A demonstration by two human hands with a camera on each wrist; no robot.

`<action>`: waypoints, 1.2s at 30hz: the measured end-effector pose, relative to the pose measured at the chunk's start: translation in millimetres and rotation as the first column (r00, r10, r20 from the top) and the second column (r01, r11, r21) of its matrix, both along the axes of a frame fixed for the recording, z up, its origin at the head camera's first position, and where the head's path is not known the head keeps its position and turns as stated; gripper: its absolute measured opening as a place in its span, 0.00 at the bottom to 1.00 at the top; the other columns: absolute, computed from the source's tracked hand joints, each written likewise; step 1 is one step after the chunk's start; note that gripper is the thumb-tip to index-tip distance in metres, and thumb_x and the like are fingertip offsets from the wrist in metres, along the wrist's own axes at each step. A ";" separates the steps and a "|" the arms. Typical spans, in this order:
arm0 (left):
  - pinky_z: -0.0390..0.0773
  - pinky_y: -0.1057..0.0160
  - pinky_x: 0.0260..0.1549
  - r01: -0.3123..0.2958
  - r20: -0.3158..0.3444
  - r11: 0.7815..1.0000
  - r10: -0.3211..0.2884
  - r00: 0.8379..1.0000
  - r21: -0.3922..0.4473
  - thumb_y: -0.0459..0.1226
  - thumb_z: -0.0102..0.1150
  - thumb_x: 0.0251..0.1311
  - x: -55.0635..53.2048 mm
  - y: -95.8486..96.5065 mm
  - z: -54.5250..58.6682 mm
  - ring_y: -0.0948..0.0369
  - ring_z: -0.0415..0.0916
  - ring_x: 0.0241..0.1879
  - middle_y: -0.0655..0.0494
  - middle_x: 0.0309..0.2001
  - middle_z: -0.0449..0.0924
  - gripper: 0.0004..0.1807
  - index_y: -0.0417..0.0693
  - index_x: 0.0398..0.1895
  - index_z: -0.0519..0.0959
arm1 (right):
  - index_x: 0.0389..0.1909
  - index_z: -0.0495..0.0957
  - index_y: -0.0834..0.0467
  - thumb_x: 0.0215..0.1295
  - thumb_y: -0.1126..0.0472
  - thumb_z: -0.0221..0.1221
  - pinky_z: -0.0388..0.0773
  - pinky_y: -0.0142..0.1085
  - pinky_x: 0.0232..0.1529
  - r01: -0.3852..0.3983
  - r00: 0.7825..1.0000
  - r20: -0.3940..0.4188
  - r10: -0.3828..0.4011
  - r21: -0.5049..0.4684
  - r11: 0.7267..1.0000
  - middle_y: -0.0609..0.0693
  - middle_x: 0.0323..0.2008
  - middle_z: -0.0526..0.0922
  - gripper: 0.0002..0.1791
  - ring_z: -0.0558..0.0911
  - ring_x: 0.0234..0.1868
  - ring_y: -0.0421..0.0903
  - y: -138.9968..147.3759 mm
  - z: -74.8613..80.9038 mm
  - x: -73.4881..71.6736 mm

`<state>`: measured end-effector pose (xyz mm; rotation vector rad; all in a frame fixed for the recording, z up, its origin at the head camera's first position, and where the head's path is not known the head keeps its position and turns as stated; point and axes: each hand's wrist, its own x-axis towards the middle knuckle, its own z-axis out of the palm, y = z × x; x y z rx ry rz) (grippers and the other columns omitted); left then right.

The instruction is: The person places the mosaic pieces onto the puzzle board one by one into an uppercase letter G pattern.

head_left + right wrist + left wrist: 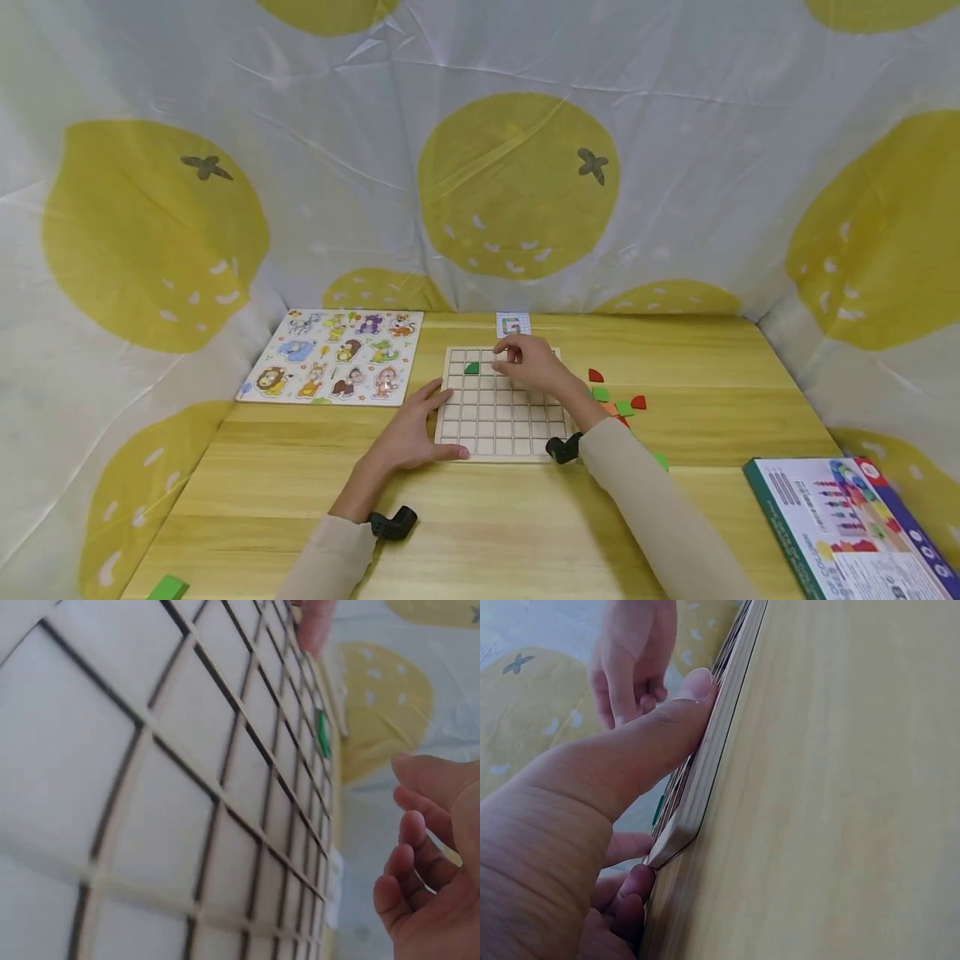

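Observation:
A wooden grid board (486, 414) lies flat on the table, with one dark green quarter-round tile (472, 367) in a cell near its far left corner. My left hand (408, 433) spans the board's near left corner. Its thumb rests on the front edge, and other fingers touch the left edge; in the left wrist view the thumb (645, 742) lies against the board's rim (705, 776). Over the far part of the board hovers my right hand (527, 364), fingers loosely bent. In the right wrist view that hand (442, 847) shows nothing between thumb and fingers.
A small pattern card (513, 323) lies behind the board. Red, green and orange tiles (601, 394) are scattered to its right. An animal puzzle (330, 358) is at the left, a game box (855, 525) at the near right, and a green block (168, 588) at the near left.

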<state>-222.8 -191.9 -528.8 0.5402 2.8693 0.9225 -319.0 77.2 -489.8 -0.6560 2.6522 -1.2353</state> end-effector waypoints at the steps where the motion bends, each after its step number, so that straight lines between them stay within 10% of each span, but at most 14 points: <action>1: 0.66 0.37 0.71 -0.002 -0.001 1.000 0.002 1.000 0.002 0.67 0.78 0.40 0.2 0.1 0.8 0.40 0.55 0.79 0.44 0.82 0.54 0.61 0.46 0.77 0.68 | 0.56 0.82 0.60 0.72 0.54 0.64 0.68 0.37 0.36 0.005 1.000 -0.007 -0.005 -0.001 1.000 0.49 0.34 0.77 0.18 0.70 0.32 0.46 6.1 4.5 1.8; 26: 0.65 0.36 0.71 -0.009 0.016 1.000 0.009 1.000 0.008 0.65 0.80 0.38 2.6 0.8 3.3 0.39 0.54 0.79 0.45 0.82 0.54 0.62 0.48 0.77 0.68 | 0.54 0.86 0.58 0.69 0.54 0.68 0.65 0.37 0.31 0.193 0.976 -0.119 -0.184 0.062 0.979 0.49 0.33 0.76 0.17 0.68 0.34 0.48 136.9 1.3 45.6; 36: 0.66 0.37 0.71 -0.010 0.010 1.000 0.010 1.000 0.003 0.66 0.80 0.38 0.9 1.2 1.4 0.40 0.55 0.79 0.45 0.82 0.54 0.62 0.49 0.77 0.68 | 0.55 0.85 0.58 0.69 0.54 0.67 0.73 0.35 0.33 0.224 0.974 -0.025 -0.223 0.037 0.974 0.50 0.34 0.78 0.18 0.73 0.35 0.47 160.6 -14.4 57.3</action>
